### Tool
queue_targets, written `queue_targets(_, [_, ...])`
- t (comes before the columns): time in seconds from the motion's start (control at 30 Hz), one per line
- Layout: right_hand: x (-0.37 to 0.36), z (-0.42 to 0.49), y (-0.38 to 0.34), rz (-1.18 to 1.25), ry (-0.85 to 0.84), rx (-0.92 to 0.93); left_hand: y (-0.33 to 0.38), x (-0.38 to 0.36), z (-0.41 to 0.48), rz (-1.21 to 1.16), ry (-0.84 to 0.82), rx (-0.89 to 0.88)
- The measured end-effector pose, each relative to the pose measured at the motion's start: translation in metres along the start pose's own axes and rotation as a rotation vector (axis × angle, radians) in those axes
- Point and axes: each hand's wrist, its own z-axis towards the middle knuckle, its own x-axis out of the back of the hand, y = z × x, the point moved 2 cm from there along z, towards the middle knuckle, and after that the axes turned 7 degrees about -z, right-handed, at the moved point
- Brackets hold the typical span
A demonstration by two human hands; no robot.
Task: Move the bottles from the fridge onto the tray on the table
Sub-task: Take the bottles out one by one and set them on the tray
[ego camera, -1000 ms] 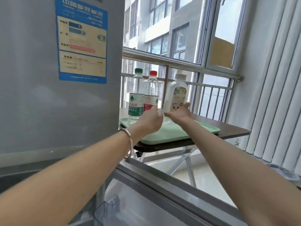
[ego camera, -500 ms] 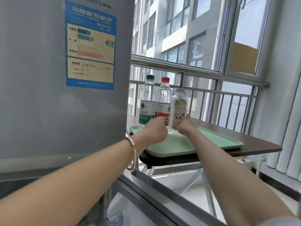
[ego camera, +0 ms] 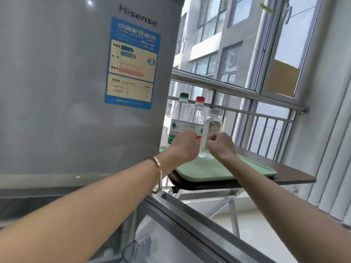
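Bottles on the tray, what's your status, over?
Left hand, right hand curled at bottle bases, grip unclear. Green-cap bottle, red-cap bottle, pale-cap bottle upright on green tray. Nothing in the way.

Bright windows (ego camera: 281, 54), steel railing (ego camera: 237, 91), vertical blinds (ego camera: 332, 149)

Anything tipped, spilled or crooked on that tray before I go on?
Nothing stands out. The green-capped bottle, red-capped bottle and white-capped bottle stand upright together on the green tray, which lies flat on the table. No spill shows, though the left hand and right hand cover some bottle bases.
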Motion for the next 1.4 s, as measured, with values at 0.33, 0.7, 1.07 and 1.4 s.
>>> queue_targets(0.33, [0.022,-0.128,-0.089,-0.275,-0.245,0.326,-0.014,0.049,-0.086,-0.023,-0.010,-0.071])
queue_targets(0.7, [-0.066,-0.229,-0.147,-0.318,-0.538,0.460,-0.123,0.082,-0.203,0.042,-0.094,0.066])
queue_targets(1.07, [-0.202,-0.311,-0.184,-0.196,-0.852,0.415,-0.268,0.078,-0.269,0.139,-0.195,0.408])
queue_targets(1.4, [-0.286,-0.326,-0.203,-0.200,-0.984,0.395,-0.401,0.084,-0.275,0.223,0.104,0.859])
